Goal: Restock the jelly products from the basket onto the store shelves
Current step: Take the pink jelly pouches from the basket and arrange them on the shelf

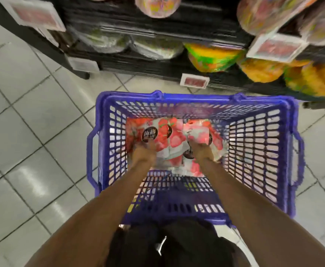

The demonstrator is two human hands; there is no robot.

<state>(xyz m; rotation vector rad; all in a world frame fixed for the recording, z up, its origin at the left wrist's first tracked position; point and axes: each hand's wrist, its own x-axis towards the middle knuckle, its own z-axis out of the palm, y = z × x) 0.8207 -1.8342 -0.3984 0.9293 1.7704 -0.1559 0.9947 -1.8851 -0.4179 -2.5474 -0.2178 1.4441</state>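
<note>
While your right hand (202, 150) curls its fingers on the near edge of a jelly packet (197, 132), your left hand (144, 152) touches the pile just beside it, its grip too blurred to tell. Pinch firmly, then lift clear of the basket (254, 143) walls toward the shelves (130, 63) beyond your fingertips.

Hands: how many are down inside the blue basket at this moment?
2. The left hand lies on the jelly packets at the left of the basket; the right hand grips one packet right of centre. Blur hides finger detail.
</note>
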